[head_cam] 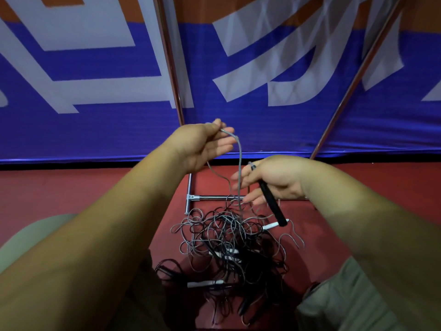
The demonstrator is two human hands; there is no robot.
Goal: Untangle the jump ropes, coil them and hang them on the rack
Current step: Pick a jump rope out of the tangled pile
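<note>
The jump ropes (229,244) lie in a grey and black tangle on the red floor (71,187), white handles (272,226) poking out. One grey rope (239,163) rises from the pile to the left hand (202,144), which pinches it at the fingertips. The right hand (274,180) holds a black handle (272,204) under its thumb, fingers loosely spread. The metal rack (214,198) stands just behind, before a blue banner (95,91).

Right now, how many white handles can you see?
3 white handles. One by the black handle, one amid the tangle, one at its near left edge. Others may hide underneath.
</note>
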